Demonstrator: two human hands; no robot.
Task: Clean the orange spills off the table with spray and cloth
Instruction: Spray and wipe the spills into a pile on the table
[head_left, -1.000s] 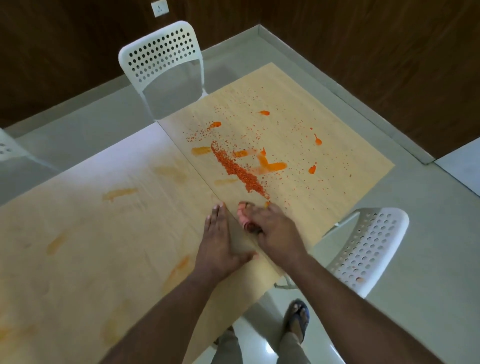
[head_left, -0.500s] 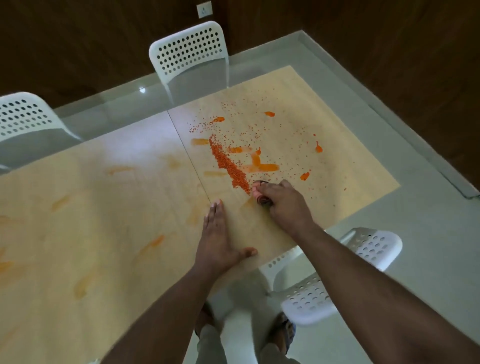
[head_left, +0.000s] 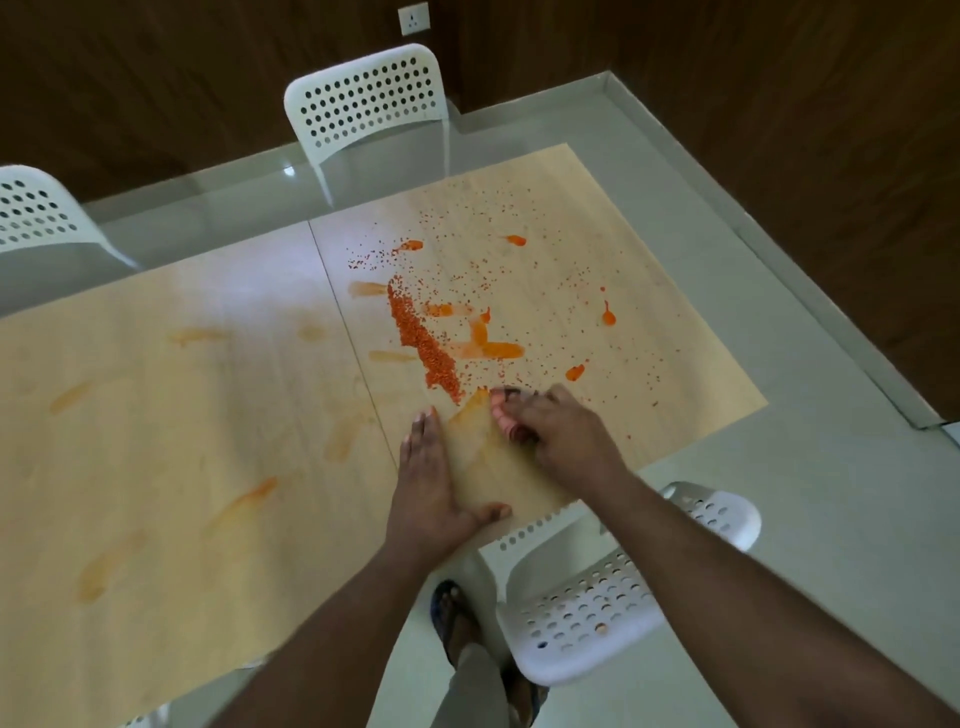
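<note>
A line of orange grains (head_left: 421, 343) crosses the light wooden table (head_left: 182, 415), with wet orange smears (head_left: 493, 349) and scattered grains around it. My right hand (head_left: 550, 431) lies at the near end of that line with its fingers curled down onto the tabletop. Its fingertips are stained orange and blurred. My left hand (head_left: 428, 483) presses flat on the table beside it, fingers straight and thumb at the near edge. Between my hands runs a pale orange streak (head_left: 480, 441). No spray bottle or cloth is in view.
Faded orange smears (head_left: 244, 501) mark the table's left half. White perforated chairs stand at the far side (head_left: 363, 98), the far left (head_left: 31, 208) and just below my right arm (head_left: 597, 613). My sandalled feet (head_left: 457, 618) stand on the pale floor.
My right hand reached forward to the near end of the grain line and has now drawn slightly back. My left hand stayed flat in place. The view has shifted.
</note>
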